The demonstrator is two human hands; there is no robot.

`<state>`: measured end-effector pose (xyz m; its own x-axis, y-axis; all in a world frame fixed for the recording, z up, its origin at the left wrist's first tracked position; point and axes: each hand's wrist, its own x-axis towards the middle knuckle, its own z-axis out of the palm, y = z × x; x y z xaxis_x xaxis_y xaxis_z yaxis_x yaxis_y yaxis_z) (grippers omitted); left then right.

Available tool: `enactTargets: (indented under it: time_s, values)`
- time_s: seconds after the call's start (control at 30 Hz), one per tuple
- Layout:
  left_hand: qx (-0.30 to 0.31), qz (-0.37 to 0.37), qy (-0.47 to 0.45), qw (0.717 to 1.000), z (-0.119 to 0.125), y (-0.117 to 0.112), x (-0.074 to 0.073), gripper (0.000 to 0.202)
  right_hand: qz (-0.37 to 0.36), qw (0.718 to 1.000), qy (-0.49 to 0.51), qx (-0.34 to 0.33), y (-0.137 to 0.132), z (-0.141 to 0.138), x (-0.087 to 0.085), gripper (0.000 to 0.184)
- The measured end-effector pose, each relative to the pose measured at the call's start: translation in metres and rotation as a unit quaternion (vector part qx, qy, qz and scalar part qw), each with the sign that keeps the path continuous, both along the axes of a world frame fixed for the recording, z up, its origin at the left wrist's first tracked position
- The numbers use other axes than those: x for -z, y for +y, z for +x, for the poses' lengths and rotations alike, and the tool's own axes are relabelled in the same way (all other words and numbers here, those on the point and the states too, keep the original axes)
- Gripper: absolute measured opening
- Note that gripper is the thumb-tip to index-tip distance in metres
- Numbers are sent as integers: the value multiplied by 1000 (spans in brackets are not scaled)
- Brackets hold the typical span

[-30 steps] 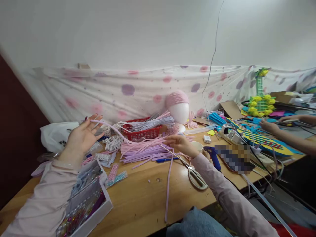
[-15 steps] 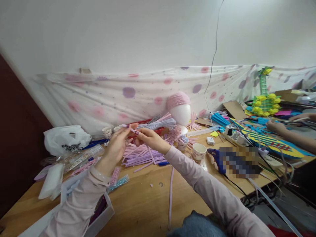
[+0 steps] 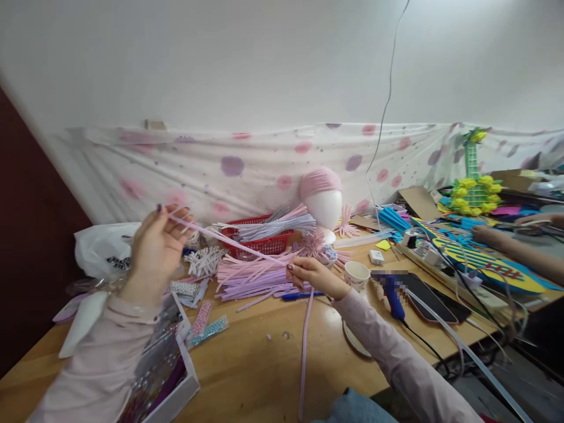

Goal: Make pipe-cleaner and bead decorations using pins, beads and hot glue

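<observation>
A pink-lilac pipe cleaner (image 3: 229,239) is stretched in the air, sloping down from left to right. My left hand (image 3: 156,249) pinches its upper end between thumb and fingertips. The fingers of my right hand (image 3: 315,275) are closed on the lower end. Below it lies a pile of pink and lilac pipe cleaners (image 3: 251,286), with a red basket (image 3: 268,245) of white and grey ones behind. A single lilac pipe cleaner (image 3: 305,352) runs down the tabletop below my right hand. A blue pen (image 3: 297,296) rests beside the pile.
A white foam head (image 3: 324,208) with a pink wrap stands at the back. To the right are a paper cup (image 3: 356,272), a blue glue gun (image 3: 393,298), a phone (image 3: 432,299) and a power strip (image 3: 458,282). Another person's hand (image 3: 489,236) works beyond. An open box (image 3: 187,376) sits front left.
My hands have moved apart, left hand to the left and up, right hand to the right and down. The pipe cleaner is now drawn out between them.
</observation>
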<state>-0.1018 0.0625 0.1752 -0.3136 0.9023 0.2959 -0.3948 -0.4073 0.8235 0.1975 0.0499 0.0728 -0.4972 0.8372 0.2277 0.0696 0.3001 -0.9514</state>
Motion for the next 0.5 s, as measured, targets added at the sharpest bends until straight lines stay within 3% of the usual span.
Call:
enactTargets:
  time_s: [0.07, 0.17, 0.27, 0.33, 0.4, 0.43, 0.5]
  values:
    - [-60, 21, -12, 998, -18, -3, -8, 10, -15, 999, -28, 23, -4, 20, 12, 53]
    - [-99, 40, 10, 994, -29, -9, -8, 8, -28, 996, -39, 70, -6, 39, 29, 51]
    - [-64, 16, 108, 992, -18, -21, 7, 5, -34, 993, -36, 111, -5, 43, 42, 51]
    - [-49, 9, 206, 977, -3, -33, 23, 16, -37, 990, -36, 128, -3, 41, 45, 50]
    - [-78, 52, 355, 930, 18, -45, 42, 30, -36, 990, -40, 129, -4, 36, 44, 48]
    - [-81, 82, 457, 882, 30, -51, 51, 30, -35, 991, -44, 121, -4, 33, 41, 48]
    - [-62, 112, 515, 848, 54, -58, 69, 9, -37, 994, -52, 90, -8, 27, 34, 48]
